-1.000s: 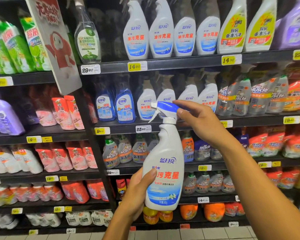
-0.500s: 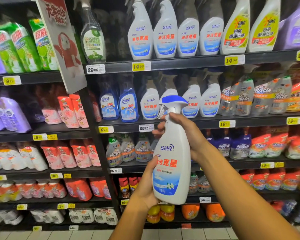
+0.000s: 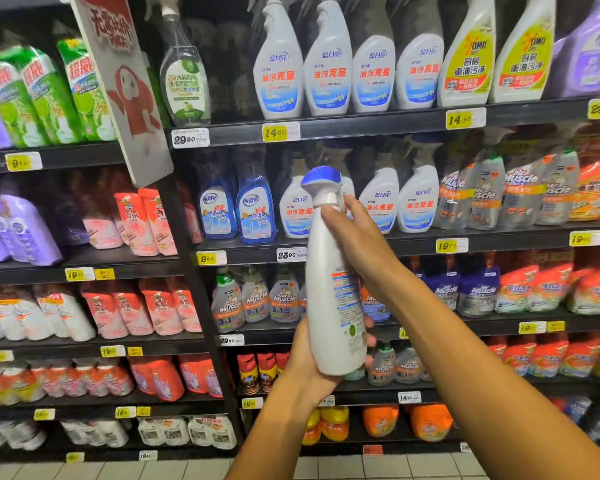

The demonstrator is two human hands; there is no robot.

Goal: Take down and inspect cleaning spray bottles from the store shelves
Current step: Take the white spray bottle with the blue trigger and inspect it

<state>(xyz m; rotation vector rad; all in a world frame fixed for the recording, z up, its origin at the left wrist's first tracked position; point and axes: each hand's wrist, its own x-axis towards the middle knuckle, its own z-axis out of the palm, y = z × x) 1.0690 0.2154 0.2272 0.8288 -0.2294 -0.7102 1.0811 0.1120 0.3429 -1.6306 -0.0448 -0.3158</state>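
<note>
I am holding a white spray bottle (image 3: 333,289) upright in front of the store shelves (image 3: 361,128), clear of every shelf edge. Since a moment ago I have turned it: the front label with the large red characters faced me before, and now I see the back, with small blue and orange print. My right hand (image 3: 357,237) has slid down from the blue trigger cap (image 3: 321,178) and now wraps the neck just under it. My left hand (image 3: 312,362) cups the base, fingers curled round the far side. Both hands are clamped on the bottle, one high, one low. I judge the inspection to be at the reading of the back label. Open air surrounds the bottle; the nearest shelf lip is behind it, with matching bottles (image 3: 416,199) standing in rows there.
</note>
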